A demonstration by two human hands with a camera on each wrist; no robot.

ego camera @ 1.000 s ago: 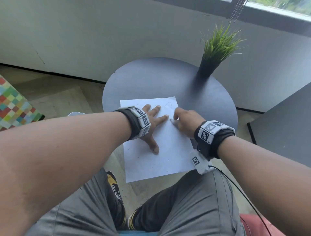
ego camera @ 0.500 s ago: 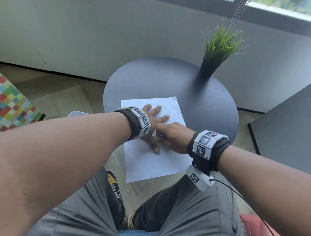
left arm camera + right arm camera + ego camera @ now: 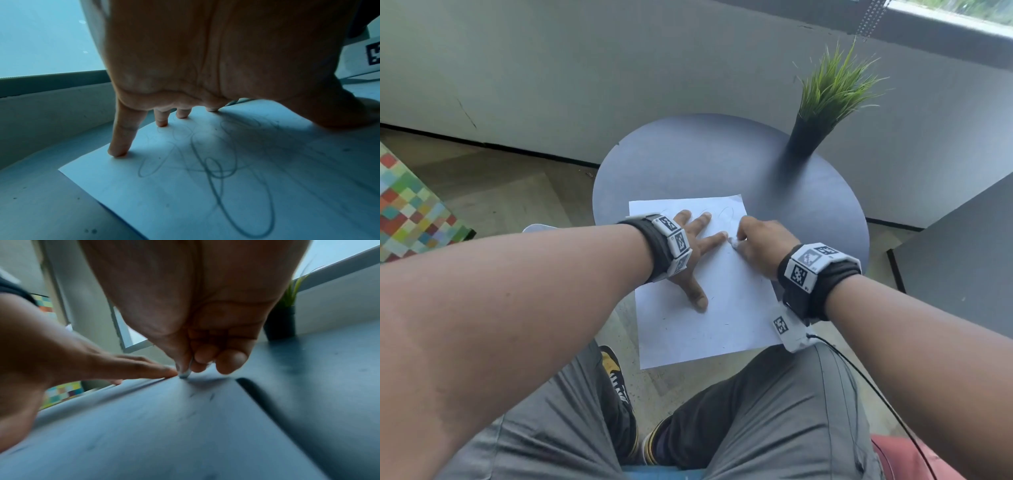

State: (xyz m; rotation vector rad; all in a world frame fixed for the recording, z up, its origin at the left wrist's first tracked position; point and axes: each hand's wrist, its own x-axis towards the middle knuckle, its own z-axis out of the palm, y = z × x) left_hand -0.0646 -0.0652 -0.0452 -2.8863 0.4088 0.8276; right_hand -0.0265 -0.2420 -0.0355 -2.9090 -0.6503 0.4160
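A white sheet of paper (image 3: 705, 329) with faint pencil scribbles (image 3: 216, 170) lies on a round dark table (image 3: 705, 161), its near end hanging over the edge. My left hand (image 3: 698, 246) presses flat on the sheet with fingers spread and straight (image 3: 123, 133). My right hand (image 3: 760, 246) is curled, thumb and fingers pinching a small whitish eraser (image 3: 734, 243) whose tip (image 3: 185, 374) touches the paper just beside the left index fingertip (image 3: 164, 371). Most of the eraser is hidden inside the fingers.
A black pot of green grass (image 3: 828, 92) stands at the table's far right edge. A dark cabinet (image 3: 962, 260) stands to the right and a chequered coloured block (image 3: 410, 205) on the floor to the left. My knees (image 3: 722, 428) sit below the sheet.
The right hand slid down-left across the paper towards the left thumb, then back up-right beside the left index fingertip. The left hand stayed flat on the sheet.
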